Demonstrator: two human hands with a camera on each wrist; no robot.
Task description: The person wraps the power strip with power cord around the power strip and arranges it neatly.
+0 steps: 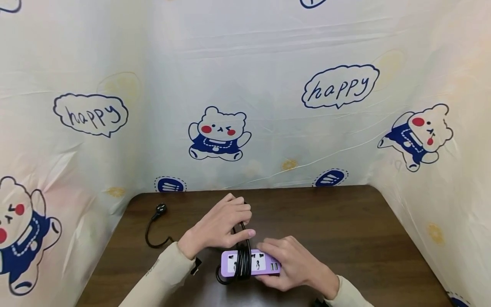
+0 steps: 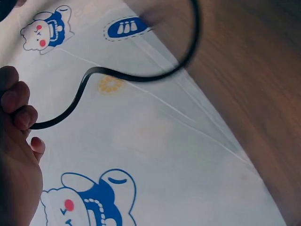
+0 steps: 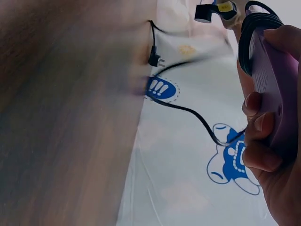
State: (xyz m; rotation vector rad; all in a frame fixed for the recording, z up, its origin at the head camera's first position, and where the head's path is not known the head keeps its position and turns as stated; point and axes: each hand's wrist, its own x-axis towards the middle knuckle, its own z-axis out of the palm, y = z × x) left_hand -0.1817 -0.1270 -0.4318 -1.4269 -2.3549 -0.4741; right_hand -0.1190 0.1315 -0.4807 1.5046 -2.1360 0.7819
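"happy" [image 1: 340, 86] reads clearly in a speech bubble on the sheet [image 1: 268, 51], far right of centre; same word again in a bubble [image 1: 90, 114] on the left. Sheet also has bear prints [image 1: 220, 147] in blue tops and blue ovals [image 1: 330, 178] with white marks. Small dark lettering on the left sleeve [image 1: 159, 275], too small to read. Yellow label [image 3: 225, 6] on the black gadget [image 3: 203, 13] near the other wrist, right wrist view; text not legible.

Strip [image 1: 258, 261]: lilac, white socket panels, two USB ports [image 1: 274, 266] at its right end; near middle of the table [image 1: 326, 221]. Black cord [image 1: 243, 264] wound several turns round its middle, a loop hanging off its left end. Right hand [image 1: 289, 261] grips the right end, thumb and fingers on opposite sides. Left hand [image 1: 220, 226] just beyond the strip, fingers curled round the cord, which runs from there down to the coil. Plug [image 1: 161, 209] lies far left on the table, cord curving nearer from it.

Head view has the sockets and ports; right wrist view has the strip's side with a small round hole [image 3: 280, 110], fingers wrapped on it, plus the plug's metal prongs [image 3: 161, 62]. Left wrist view shows free cord leaving the left hand in an S-bend, partly blurred; strip out of that view.
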